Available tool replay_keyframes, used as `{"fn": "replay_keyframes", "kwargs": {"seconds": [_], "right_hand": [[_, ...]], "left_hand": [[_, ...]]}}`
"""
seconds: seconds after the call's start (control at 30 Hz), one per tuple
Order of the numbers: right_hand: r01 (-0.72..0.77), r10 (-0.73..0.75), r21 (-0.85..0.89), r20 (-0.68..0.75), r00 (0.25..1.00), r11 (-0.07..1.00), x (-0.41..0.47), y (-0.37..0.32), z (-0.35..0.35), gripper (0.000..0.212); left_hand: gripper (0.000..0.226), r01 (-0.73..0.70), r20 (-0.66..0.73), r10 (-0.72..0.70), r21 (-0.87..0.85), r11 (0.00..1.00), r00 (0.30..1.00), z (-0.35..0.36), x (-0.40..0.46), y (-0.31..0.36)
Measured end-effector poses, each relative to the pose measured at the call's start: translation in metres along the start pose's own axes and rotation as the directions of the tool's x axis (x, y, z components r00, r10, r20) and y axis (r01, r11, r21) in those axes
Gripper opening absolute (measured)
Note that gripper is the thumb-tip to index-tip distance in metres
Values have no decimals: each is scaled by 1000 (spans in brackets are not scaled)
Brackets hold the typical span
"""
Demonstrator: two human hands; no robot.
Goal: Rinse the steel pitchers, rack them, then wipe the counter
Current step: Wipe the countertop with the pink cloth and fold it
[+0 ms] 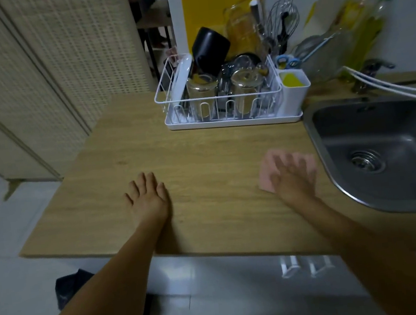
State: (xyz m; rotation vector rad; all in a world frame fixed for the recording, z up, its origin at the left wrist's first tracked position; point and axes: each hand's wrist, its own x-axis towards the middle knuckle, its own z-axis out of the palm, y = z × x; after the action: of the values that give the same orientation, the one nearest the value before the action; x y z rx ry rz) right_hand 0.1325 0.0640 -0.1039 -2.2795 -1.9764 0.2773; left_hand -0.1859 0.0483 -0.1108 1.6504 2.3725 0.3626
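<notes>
**Flat-palm contact on a soft cloth during the counter wipe**

While the right hand [291, 173] is blurring with motion, I am reading it as lying flat on the pink cloth [266, 173], fingers spread and straight, pressing down rather than pinching; the blur is keeping me from telling more about the fingertips. The cloth is lying on the wooden counter [201, 158], just beside the left rim of the steel sink [384, 151]. I am judging the cloth to be light, limp and probably damp, so it is likely to bunch or fold under a sideways push; a broad palm over its middle looks like the right hold, with pressure spread evenly. The left hand [148, 193] is resting on the bare counter well apart from the cloth, fingers loosely extended and holding nothing. At the back, the white dish rack [167, 94] is carrying glass jars, a black cup and other ware; I cannot pick out steel pitchers among them. Behind the rack a whisk [284, 17] and bottles are standing against the wall. The wipe appears to be the step in hand.
</notes>
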Motion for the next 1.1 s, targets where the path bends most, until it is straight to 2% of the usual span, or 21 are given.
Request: {"fn": "replay_keyframes", "kwargs": {"seconds": [0.07,0.13,0.2,0.3,0.4,0.47,0.57,0.63,0.7,0.73,0.77,0.8,0.83,0.87,0.93,1.0,1.1], "right_hand": [[234,-234,15,19,972,972,-24,-54,10,56],[445,-447,43,84,890,894,-57,-99,21,60],[546,-550,72,92,830,835,-81,-110,18,65],[620,-620,-24,-2,784,784,-90,-55,18,52],[586,-591,-82,-50,805,806,-90,24,11,53],[501,-504,-93,-5,864,860,-87,54,2,52],[428,-423,-68,73,903,901,-67,61,-7,76],[347,-345,-45,48,937,937,-40,56,-7,85],[151,-151,-9,49,987,988,-4,38,-8,71],[31,-30,-10,74,997,999,9,21,-9,60],[-24,25,-16,83,996,1000,17,-1,-6,54],[22,-19,-35,81,997,999,19,-28,-1,52],[138,-134,-39,92,987,990,17,-58,6,51],[267,-264,-10,121,957,964,11,-89,12,51],[432,-432,51,222,874,900,6,-137,21,51],[491,-496,92,276,824,866,25,-160,18,51],[565,-564,57,191,803,823,63,-144,4,48]], "left_hand": [[55,-9,10,9,13,1000,1000,-1,1,0],[55,-17,17,16,21,1000,1000,-1,2,-2],[55,-16,23,15,26,1000,1000,1,3,-3],[55,-20,12,19,36,999,1000,3,5,-7],[55,-32,20,31,34,999,999,4,6,-8],[55,-31,20,30,31,999,999,4,5,-7],[55,-16,7,15,31,999,1000,3,5,-5],[55,-15,7,15,34,999,1000,3,4,-4],[55,-18,3,18,24,1000,1000,3,4,-5],[55,-22,-1,22,18,1000,1000,3,4,-5],[55,-24,-7,24,15,1000,1000,3,4,-5],[55,-23,-14,23,11,1000,1000,3,5,-5],[55,-22,-18,22,13,1000,1000,3,5,-5],[55,-22,-19,22,14,1000,1000,3,5,-4],[54,-25,-20,25,16,1000,999,3,4,-4],[54,-27,-32,27,11,1000,999,3,3,-4],[54,-33,-15,33,1,999,999,1,3,-6]]}}
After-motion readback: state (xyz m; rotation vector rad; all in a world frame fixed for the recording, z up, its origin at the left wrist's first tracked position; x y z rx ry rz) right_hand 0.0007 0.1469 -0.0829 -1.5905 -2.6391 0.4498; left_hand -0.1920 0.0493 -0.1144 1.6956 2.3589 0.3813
